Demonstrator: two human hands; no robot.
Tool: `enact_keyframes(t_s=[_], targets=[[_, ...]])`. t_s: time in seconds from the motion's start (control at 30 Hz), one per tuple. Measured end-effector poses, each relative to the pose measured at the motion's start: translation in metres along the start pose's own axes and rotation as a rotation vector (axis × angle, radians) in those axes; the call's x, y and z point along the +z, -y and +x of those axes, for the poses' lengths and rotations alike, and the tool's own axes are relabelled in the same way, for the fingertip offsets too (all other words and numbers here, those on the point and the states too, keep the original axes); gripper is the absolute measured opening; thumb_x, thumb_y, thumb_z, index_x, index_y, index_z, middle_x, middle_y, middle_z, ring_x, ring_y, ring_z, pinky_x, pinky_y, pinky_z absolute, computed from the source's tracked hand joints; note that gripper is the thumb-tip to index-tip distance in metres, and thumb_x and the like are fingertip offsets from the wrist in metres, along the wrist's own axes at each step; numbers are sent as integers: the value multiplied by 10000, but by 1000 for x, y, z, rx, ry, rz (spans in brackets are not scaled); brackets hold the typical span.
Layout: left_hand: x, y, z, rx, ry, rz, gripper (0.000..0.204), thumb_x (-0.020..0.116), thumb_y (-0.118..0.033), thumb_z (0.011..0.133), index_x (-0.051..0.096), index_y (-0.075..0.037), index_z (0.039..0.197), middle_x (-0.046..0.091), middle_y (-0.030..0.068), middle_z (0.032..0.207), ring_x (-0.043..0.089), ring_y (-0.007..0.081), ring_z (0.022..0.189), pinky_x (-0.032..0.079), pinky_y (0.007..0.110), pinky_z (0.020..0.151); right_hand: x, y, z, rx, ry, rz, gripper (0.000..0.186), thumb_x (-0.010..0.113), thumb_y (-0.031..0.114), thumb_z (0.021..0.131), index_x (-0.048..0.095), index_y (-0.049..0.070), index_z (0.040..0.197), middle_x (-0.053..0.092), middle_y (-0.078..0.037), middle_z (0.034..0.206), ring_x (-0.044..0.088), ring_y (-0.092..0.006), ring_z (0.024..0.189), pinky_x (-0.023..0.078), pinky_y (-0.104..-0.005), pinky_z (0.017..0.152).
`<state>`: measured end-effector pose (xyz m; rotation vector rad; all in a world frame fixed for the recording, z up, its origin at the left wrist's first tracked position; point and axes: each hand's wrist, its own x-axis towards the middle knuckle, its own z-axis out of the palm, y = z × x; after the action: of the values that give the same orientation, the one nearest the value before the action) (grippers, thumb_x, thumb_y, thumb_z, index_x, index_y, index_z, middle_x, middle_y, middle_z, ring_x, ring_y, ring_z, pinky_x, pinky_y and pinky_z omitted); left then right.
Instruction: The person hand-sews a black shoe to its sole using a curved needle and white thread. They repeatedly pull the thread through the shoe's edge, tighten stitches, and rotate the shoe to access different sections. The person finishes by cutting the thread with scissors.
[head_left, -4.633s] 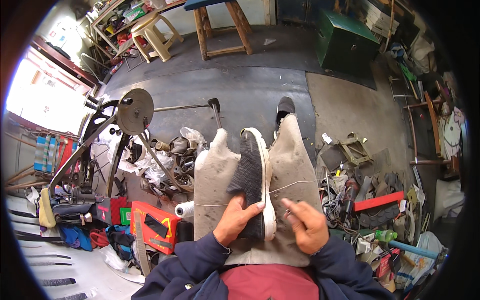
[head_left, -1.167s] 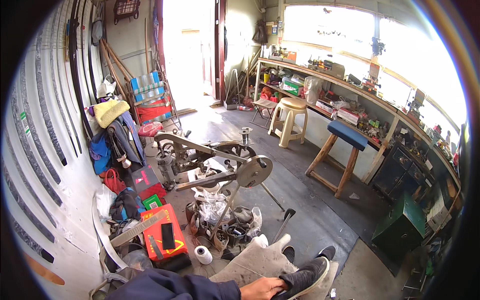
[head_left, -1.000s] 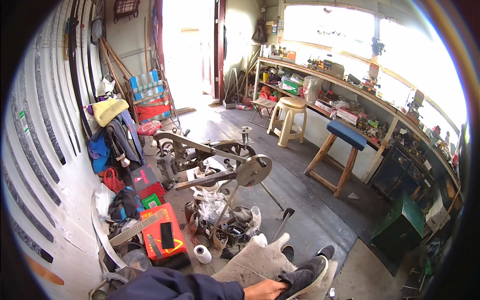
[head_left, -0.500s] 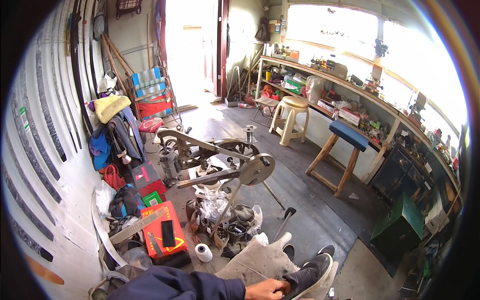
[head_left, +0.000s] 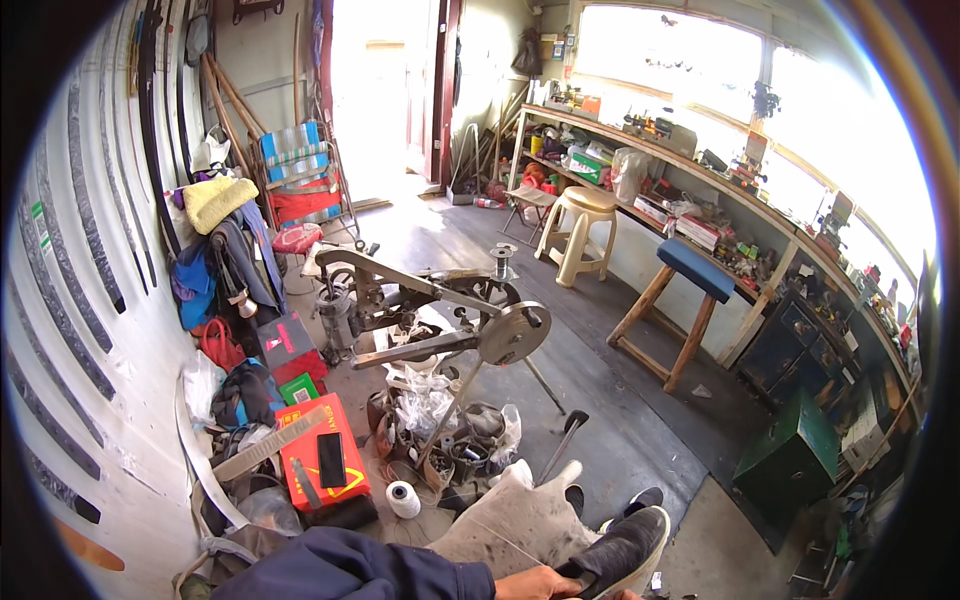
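A dark shoe (head_left: 622,552) with a pale sole lies tilted over a stained grey-beige cloth (head_left: 510,525) on my lap. My left hand (head_left: 540,583), coming from a navy sleeve, has its fingers closed at the shoe's near left end; the fingertips are partly hidden. Only a sliver of my right hand (head_left: 627,595) shows at the lower edge, beside the shoe's sole; its fingers are mostly cut off. Beyond the cloth stands a hand-cranked sewing machine (head_left: 430,300) with a round metal wheel (head_left: 515,333).
A white thread cone (head_left: 403,500) stands beside a red box (head_left: 325,455) carrying a black phone (head_left: 331,460). Bags of small parts (head_left: 470,450) sit under the machine. A blue-topped stool (head_left: 695,270), a beige stool (head_left: 580,235) and a green box (head_left: 790,455) stand to the right.
The shoe has shifted slightly, its sole edge turning a little. Fingers of my right hand have come into view at the lower edge. My left hand stays on the shoe.
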<state>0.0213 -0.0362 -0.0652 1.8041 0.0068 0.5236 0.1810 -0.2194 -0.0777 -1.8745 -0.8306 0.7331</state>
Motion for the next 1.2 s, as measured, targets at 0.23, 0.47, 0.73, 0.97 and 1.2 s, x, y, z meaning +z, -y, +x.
enact_keyframes(t_s=[0.23, 0.47, 0.73, 0.97, 1.2], targets=[[1, 3, 0, -64, -6, -72, 181, 644, -182, 938, 709, -16, 969, 693, 219, 812, 679, 225, 705, 514, 376, 667, -1, 25, -4, 35, -143, -577, 336, 866, 325, 819, 736, 15, 835, 724, -162, 738, 665, -232, 626, 552, -360, 667], [1, 7, -5, -119, -36, -82, 202, 700, -187, 913, 714, -1, 990, 703, 207, 816, 673, 209, 727, 521, 380, 677, -18, -11, -23, 64, -178, -385, 361, 820, 319, 890, 716, -2, 764, 632, -74, 612, 575, -178, 552, 470, -364, 564], [4, 23, 1, -274, -9, -84, 299, 696, -255, 956, 626, 19, 1052, 604, 155, 909, 591, 239, 846, 484, 375, 777, 12, 26, -37, -95, -47, 370, 497, 546, 135, 1022, 456, 45, 1503, 569, -11, 763, 451, -73, 573, 365, -197, 508], [4, 28, 5, -374, 63, 12, 335, 652, -290, 982, 603, 37, 1030, 613, 201, 904, 606, 266, 843, 488, 378, 788, 10, 12, -18, 61, -82, 1146, 258, 518, 305, 1061, 612, 70, 1111, 376, 34, 618, 309, -76, 470, 263, -246, 403], [5, 14, 29, -469, 153, 34, 580, 644, -425, 973, 604, 130, 1133, 661, 308, 1066, 641, 375, 976, 497, 416, 895, 18, 17, -68, 128, -226, 595, 199, 641, 208, 1005, 697, 18, 989, 456, 74, 651, 343, -23, 523, 243, -219, 473]])
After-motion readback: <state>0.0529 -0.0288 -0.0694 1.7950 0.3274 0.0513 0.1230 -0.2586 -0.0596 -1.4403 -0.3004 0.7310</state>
